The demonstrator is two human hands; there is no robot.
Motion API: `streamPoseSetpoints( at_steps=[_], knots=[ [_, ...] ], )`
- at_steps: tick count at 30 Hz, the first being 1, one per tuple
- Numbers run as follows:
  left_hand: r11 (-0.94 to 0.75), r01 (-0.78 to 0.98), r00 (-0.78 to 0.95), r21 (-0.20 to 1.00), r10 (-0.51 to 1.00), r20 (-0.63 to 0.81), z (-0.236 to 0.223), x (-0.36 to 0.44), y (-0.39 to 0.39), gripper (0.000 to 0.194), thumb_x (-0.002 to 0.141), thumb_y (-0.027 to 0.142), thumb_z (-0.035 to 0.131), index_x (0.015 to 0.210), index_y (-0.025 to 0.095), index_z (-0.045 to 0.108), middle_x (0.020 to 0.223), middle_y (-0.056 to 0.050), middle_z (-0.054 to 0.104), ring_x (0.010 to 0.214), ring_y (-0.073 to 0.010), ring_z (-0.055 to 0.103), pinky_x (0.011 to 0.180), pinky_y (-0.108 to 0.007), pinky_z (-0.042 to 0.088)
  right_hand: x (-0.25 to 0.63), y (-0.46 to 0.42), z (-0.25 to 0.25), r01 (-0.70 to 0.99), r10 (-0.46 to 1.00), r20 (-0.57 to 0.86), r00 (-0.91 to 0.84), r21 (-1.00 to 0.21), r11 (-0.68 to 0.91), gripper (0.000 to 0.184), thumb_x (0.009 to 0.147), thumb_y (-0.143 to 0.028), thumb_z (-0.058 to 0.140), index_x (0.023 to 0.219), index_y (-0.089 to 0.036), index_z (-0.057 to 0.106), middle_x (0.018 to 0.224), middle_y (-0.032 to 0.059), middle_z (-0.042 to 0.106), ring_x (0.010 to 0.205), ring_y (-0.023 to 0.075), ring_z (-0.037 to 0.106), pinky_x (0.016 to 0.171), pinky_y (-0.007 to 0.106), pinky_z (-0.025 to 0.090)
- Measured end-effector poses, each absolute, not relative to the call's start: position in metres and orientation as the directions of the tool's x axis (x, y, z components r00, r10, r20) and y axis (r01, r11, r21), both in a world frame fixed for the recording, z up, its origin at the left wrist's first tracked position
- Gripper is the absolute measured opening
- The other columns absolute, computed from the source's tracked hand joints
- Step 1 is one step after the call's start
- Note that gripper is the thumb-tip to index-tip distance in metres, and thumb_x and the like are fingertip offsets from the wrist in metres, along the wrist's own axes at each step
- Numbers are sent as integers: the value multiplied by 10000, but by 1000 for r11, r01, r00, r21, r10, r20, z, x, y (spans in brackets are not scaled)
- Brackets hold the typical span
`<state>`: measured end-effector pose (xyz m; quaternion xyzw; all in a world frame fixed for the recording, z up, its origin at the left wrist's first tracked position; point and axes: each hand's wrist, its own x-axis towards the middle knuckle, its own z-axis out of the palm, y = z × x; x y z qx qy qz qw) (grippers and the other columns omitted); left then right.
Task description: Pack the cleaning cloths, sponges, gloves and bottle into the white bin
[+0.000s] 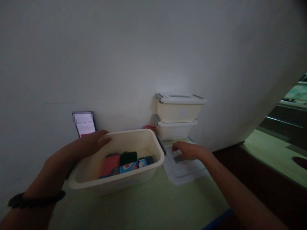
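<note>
My left hand (94, 143) is closed over the left end of an open cream storage box (129, 183), its thumb lying inside the rim. Inside the box are a red textured item (111, 163), a dark green item (129, 157) and a blue printed packet (129, 167). A translucent lid (189, 172) lies flat just right of the box. Over that lid, my right hand (188, 150) has its fingers bent down around the grey handle; the hand partly hides their grip.
Two lidded cream boxes, an upper box (181, 112) and a lower box (176, 131), stand stacked against the white wall (124, 64). A phone (85, 124) leans on the wall at left. Behind the open box shows a red basket (150, 127). The green tabletop (144, 207) ends at right.
</note>
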<state>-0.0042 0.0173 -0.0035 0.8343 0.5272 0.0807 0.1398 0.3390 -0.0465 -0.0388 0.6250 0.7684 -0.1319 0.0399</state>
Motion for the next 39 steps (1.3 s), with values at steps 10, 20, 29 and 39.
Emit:
streamPoseSetpoints(
  at_steps=[10, 20, 29, 39],
  knots=[
    [-378, 909, 389, 178, 921, -29, -9, -2, 21, 523, 805, 440, 245, 1085, 94, 519, 1113, -184, 589, 977, -277, 572, 832, -378, 420, 340, -51, -65, 977, 952, -249, -180, 71, 203, 346, 699, -1, 427, 1008, -87, 559, 1064, 203, 582, 978, 286, 555, 751, 358, 416],
    [-430, 876, 445, 218, 895, -22, -7, -6, 25, 517, 812, 446, 219, 1034, 117, 551, 1054, -163, 625, 935, -264, 597, 803, -356, 434, 353, -49, -55, 960, 925, -255, -281, -57, 275, 329, 577, -62, 558, 892, -155, 583, 969, 98, 616, 857, 211, 564, 707, 261, 408],
    [-381, 890, 379, 250, 923, 57, -3, -5, 23, 555, 796, 531, 230, 874, 161, 638, 908, -126, 679, 861, -279, 611, 797, -380, 427, 337, -39, -47, 939, 945, -176, -275, -262, 224, 257, 756, -197, 484, 990, -128, 563, 954, 100, 633, 847, 195, 583, 713, 276, 440],
    [-333, 764, 419, 552, 908, -32, -10, -11, 27, 490, 800, 536, 302, 823, 166, 622, 818, -57, 670, 772, -210, 598, 691, -282, 434, 256, -11, -37, 404, 975, 153, -164, -891, 208, 423, 796, -334, 468, 1200, -210, 480, 1275, 43, 471, 1154, 190, 429, 973, 326, 307]
  ],
)
